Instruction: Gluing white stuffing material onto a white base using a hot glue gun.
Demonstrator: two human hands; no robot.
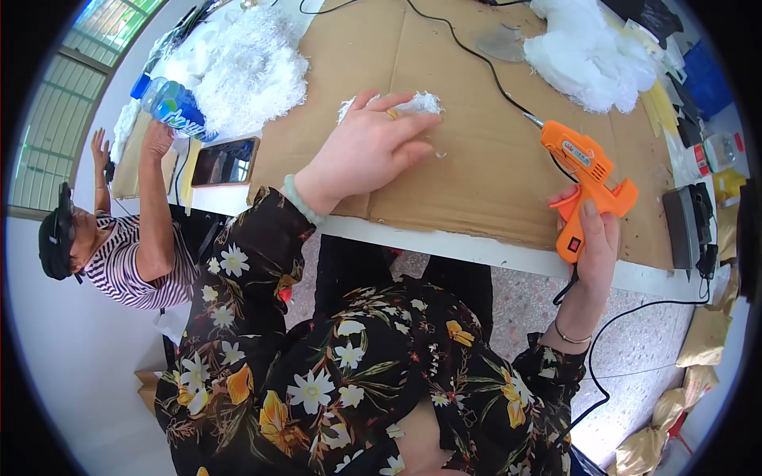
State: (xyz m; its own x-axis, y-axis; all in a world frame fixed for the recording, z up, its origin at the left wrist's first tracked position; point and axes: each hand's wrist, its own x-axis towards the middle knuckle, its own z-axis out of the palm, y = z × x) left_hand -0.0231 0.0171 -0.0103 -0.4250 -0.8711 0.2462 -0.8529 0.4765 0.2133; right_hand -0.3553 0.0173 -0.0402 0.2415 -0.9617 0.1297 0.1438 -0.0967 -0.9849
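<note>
My right hand is closed round the handle of an orange hot glue gun, its metal nozzle pointing away to the upper left. My left hand is palm down over the cardboard, fingers spread. Just beyond those fingers, partly hidden by them, is a small piece of white fluffy material. Whether the fingertips touch it I cannot tell. A thin pale wisp shows near my left thumb.
Heaps of white fluff lie far left and far right. A phone rests near the left edge. At left, another person grips a blue-capped bottle. A black cord crosses the cardboard; a dark box stands right.
</note>
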